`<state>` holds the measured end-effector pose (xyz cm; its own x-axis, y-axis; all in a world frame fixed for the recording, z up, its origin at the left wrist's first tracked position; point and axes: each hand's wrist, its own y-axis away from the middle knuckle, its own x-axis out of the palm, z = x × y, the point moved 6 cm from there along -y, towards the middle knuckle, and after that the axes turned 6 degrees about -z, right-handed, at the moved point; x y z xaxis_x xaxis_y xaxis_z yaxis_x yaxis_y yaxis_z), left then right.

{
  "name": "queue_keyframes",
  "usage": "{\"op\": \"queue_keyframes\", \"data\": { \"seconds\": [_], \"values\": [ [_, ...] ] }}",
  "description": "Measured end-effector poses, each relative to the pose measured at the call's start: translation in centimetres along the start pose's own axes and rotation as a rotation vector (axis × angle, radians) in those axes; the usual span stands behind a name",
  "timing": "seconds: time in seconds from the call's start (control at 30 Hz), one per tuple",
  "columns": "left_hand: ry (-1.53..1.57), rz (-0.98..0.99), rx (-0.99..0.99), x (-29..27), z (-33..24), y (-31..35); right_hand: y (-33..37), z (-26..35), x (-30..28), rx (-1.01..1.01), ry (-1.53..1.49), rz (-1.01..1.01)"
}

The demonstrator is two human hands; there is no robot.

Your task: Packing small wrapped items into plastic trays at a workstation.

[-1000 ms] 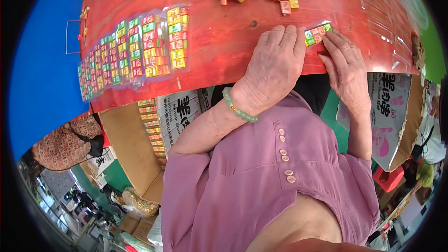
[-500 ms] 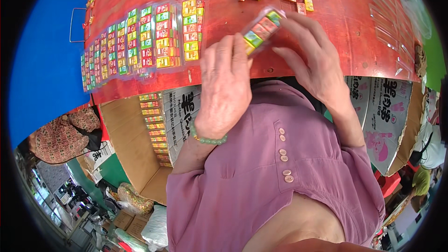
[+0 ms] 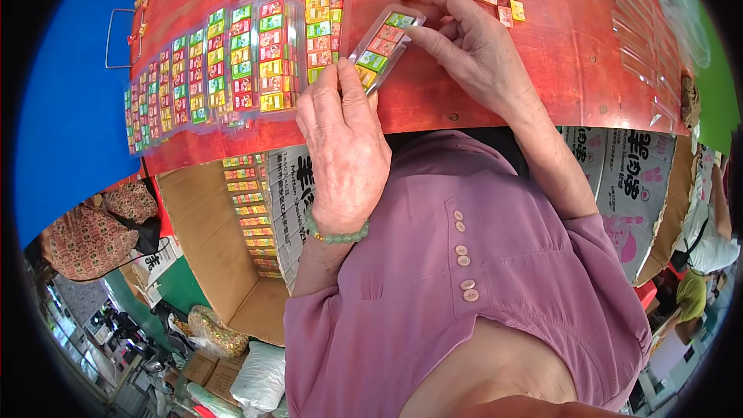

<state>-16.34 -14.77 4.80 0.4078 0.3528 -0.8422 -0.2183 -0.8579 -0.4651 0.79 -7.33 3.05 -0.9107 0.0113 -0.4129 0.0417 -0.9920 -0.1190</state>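
Clear tray (image 3: 397,56) of small coloured boxes (image 3: 378,59), 1, long axis 7 to 1 o'clock, lying at 1 o'clock from the left hand (image 3: 344,147), 9 o'clock from the right hand (image 3: 481,54). Left hand, nearer its 7 o'clock end, holds it; right thumb meets the 1 o'clock end, grip uncertain.

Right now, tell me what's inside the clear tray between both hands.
In the clear tray sit green, red and yellow packets in a row; the left fingers hide part of its near end.
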Motion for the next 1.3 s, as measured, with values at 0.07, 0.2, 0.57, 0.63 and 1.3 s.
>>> {"op": "queue_keyframes", "data": {
  "seconds": [0.07, 0.2, 0.57, 0.63, 1.3],
  "values": [
    [0.005, -0.005, -0.001, -0.1, 0.0, 0.1, -0.3, -0.4, 0.6, 0.079, -0.125, 0.046],
    [-0.015, -0.034, -0.006, -0.3, 0.5, -0.1, -2.1, 0.2, 2.0, 0.225, -0.496, 0.126],
    [-0.058, 0.081, 0.009, -2.4, -1.5, -1.0, -7.6, 1.3, 4.3, 0.198, -0.384, 0.235],
    [-0.087, 0.086, 0.007, -2.0, -1.7, -1.2, -8.3, 1.1, 5.6, 0.159, -0.311, 0.237],
    [-0.234, 0.221, 0.015, -1.4, 0.2, -1.3, -8.4, 5.1, -2.2, -0.242, 0.256, 0.067]
  ]
}}
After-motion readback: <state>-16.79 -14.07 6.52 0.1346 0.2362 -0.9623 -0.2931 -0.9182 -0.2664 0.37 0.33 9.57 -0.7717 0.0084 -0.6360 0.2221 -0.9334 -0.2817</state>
